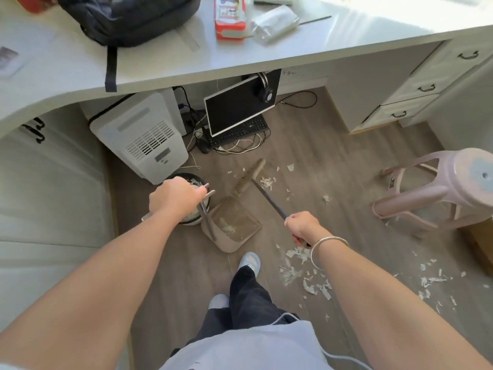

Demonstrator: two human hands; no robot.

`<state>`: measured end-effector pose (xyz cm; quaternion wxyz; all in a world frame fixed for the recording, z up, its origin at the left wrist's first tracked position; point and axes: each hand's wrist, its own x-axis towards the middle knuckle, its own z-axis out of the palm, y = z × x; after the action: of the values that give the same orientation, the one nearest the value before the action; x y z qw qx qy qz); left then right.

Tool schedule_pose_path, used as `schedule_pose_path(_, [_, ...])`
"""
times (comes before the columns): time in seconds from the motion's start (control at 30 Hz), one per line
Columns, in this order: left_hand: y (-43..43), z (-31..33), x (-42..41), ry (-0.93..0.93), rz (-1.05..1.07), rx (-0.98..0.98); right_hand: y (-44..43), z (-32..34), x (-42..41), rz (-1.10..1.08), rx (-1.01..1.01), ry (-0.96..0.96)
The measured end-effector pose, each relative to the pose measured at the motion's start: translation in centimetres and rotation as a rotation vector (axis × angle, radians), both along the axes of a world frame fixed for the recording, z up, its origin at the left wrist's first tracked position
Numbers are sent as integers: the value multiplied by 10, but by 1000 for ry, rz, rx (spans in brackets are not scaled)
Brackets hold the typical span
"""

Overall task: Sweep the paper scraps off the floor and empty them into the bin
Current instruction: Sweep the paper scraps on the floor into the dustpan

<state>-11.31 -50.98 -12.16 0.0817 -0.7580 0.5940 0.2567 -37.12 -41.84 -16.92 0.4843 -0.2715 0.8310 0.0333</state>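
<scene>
Your hands, both gripping.
Left hand [173, 196] fingers wrap the beige plastic dustpan [234, 225] handle; right hand [302, 227] fingers clasp the dark-handled bristle broom [262, 192].

One broom [251, 174], one dustpan [236, 227], one bin [190, 221], one stool [450, 186], one monitor [234, 108], one keyboard [240, 131], and dozens of paper scraps [294, 272].

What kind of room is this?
Probably a home study or office corner: a white desk with drawers, a monitor and keyboard parked on the floor beneath it, and a backpack on top.
</scene>
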Motion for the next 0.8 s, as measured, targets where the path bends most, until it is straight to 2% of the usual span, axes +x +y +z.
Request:
schedule_pose_path(0.37, [-98, 3, -35, -43, 54, 34, -138, -35, -10, 240, 21, -31])
schedule_pose_path(0.57, [-121, -5, -48, -46, 13, 49, -165, -48, -17, 304, 86, 18])
schedule_pose_path(0.8, [-139, -7, -46, -51, -10, 53, -160, -55, -32, 247, 146, 82])
